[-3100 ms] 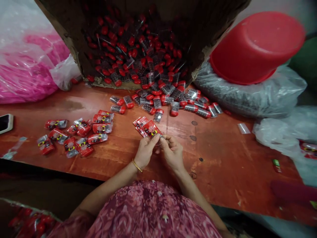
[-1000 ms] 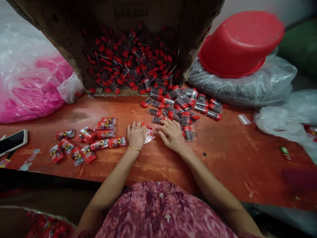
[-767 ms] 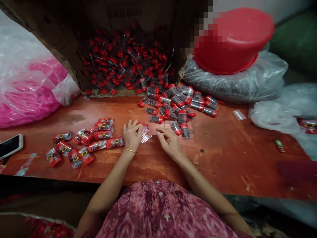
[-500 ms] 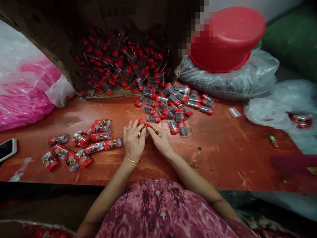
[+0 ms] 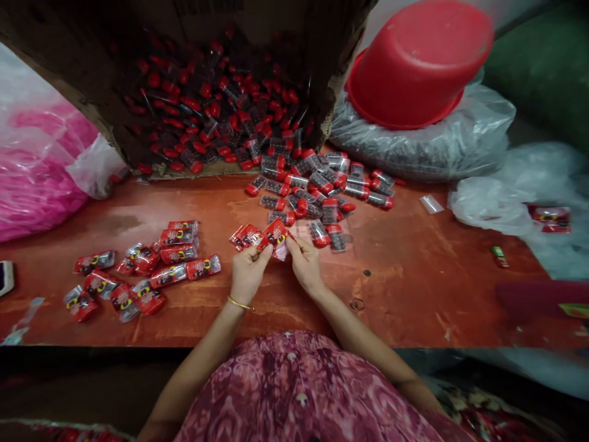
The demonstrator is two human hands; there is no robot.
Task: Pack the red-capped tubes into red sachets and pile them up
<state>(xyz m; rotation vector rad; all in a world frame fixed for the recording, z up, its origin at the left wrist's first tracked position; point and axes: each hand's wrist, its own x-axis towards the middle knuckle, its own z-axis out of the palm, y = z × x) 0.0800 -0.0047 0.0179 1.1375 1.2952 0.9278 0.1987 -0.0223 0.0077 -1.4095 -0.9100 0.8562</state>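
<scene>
Left hand (image 5: 248,274) and right hand (image 5: 305,264) pinch light, flimsy, likely slippery packets (image 5: 271,234) by their edges, near the box (image 5: 94,77).

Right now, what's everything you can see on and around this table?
Table: one, reddish-brown wood, under everything.
Cardboard box: one, brown, tipped on its side at the back.
Vials: many, clear with red caps, in the box and spilled before it.
Filled packets: about a dozen, red, table left.
Basin: one, red, upturned on a clear bag, back right.
Pink bag: one, far left.
Held sachets: a few, red, fanned.
Left hand: grips the fan.
Right hand: pinches the front sachet.
</scene>
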